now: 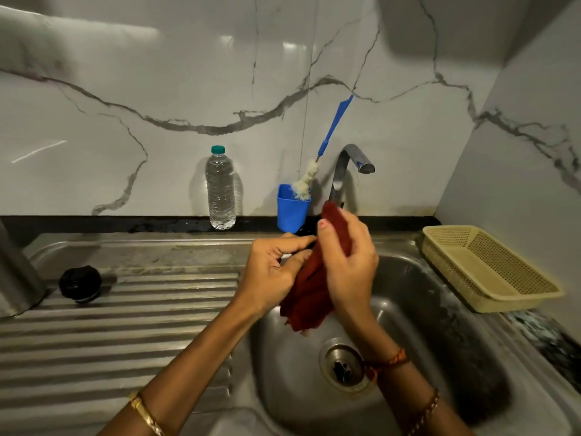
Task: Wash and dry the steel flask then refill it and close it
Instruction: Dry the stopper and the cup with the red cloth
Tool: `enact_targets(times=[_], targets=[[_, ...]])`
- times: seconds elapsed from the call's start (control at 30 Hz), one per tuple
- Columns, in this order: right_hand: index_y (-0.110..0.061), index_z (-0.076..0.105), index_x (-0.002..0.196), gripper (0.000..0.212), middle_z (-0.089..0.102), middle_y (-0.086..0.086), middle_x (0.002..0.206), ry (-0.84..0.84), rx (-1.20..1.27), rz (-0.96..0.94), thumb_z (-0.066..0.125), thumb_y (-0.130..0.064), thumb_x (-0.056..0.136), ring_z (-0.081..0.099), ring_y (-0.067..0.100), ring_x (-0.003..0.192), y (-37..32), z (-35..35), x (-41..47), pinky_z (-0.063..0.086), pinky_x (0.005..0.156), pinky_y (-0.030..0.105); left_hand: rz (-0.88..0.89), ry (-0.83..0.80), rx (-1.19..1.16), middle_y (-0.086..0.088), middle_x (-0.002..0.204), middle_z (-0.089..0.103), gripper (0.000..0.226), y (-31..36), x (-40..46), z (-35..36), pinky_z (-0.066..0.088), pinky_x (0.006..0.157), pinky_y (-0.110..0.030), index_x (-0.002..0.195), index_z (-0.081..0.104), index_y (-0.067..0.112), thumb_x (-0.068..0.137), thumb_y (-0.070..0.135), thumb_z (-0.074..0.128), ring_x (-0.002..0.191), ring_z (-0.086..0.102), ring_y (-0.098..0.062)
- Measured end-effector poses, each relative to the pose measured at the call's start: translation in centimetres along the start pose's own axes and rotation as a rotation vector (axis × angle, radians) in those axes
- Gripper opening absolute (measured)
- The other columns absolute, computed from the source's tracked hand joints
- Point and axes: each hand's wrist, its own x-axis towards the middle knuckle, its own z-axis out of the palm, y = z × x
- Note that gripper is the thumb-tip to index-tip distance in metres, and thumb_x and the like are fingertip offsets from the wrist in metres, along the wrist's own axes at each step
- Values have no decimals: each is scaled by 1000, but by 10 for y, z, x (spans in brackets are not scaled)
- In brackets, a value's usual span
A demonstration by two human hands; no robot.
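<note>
You're leaning over the round stainless steel sink basin (pixel 408 325) in the lower right of the frame, both forearms coming up from the bottom edge. Your right hand (pixel 352 262) is curling round a dark red cloth (pixel 309 297), gripping it near its upper end, while your left hand (pixel 276 265) is pinching the cloth's edge with thumb and fingertips at centre frame. The cloth is hanging in folds above the drain (pixel 344 366).

Whether something small is wrapped inside those folds, you can't tell from here.

Over at the left edge, the tall brushed steel flask (pixel 17 272) is standing on the ribbed draining board (pixel 125 325), only partly in shot, and its round black screw cap (pixel 81 284) is sitting just beside it. So the flask is out of your hands, open, waiting.

Further back, along the wall: a clear plastic water bottle with a green top (pixel 220 190), a blue plastic cup (pixel 292 207) holding a blue-handled bottle brush (pixel 314 171), the chrome tap (pixel 345 171), and a beige perforated basket (pixel 484 269) at right.

Watch it now: the board looks wet, so a careless elbow could be nudging that flask over, and a slack cloth end could be dipping into the damp basin and soaking up what you're trying to wipe off.
</note>
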Motion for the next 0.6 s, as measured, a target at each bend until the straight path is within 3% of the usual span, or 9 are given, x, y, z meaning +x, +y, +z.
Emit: enact_targets(times=[0.07,0.13,0.17,0.23,0.33,0.4,0.5,0.53,0.6], targets=[[-21,67,79,10,63,2,75,-84,294,326,61,-29,83,59,15,69,-12,-8,18,50,65,31,13,-43,17,17,84,68,34,7,2,0,46,76,-9,109,61,7,75,6,56,83,62,6],[-9,68,84,15,64,8,73,-170,454,634,61,-23,85,61,20,68,-23,-15,37,53,61,30,55,-57,101,3,93,67,37,17,8,3,45,85,-13,113,61,3,78,11,54,90,59,2],[-8,67,88,18,65,8,75,-156,480,686,61,-24,85,62,21,71,-24,-14,38,55,61,30,104,-40,196,-4,96,68,37,21,10,5,42,89,-13,113,63,3,79,13,52,94,56,-3],[-8,67,87,17,65,3,71,8,442,554,58,-23,88,61,17,72,-16,-5,28,53,65,29,166,47,363,-4,100,70,37,25,12,10,37,87,-9,111,67,7,80,15,50,96,56,-8],[-11,67,83,17,59,-4,62,190,312,233,55,-21,91,55,9,61,-7,7,6,46,57,24,66,90,236,9,94,71,27,30,5,17,44,80,-7,107,69,10,85,15,56,87,62,2],[-13,67,81,17,58,-2,62,178,355,314,56,-22,90,54,10,57,-10,2,13,45,54,24,-29,97,78,10,90,69,23,31,1,16,47,79,-10,102,69,16,87,3,58,82,63,5],[-12,68,86,17,65,5,71,-36,556,674,59,-27,84,62,17,63,-21,-14,35,51,62,30,-89,50,-108,16,72,70,32,32,0,8,50,70,-13,88,68,24,85,-5,56,75,65,2],[-12,68,86,18,66,5,73,-50,567,713,59,-28,84,63,17,64,-21,-16,39,52,63,31,-83,17,-89,17,68,69,33,33,2,5,49,68,-11,89,67,25,85,-5,55,71,64,4],[-14,68,83,18,63,2,74,52,387,557,58,-30,86,60,13,66,-17,-11,33,50,64,30,-59,-51,33,18,67,68,32,33,10,1,47,68,-10,96,66,24,86,-4,55,69,61,7]])
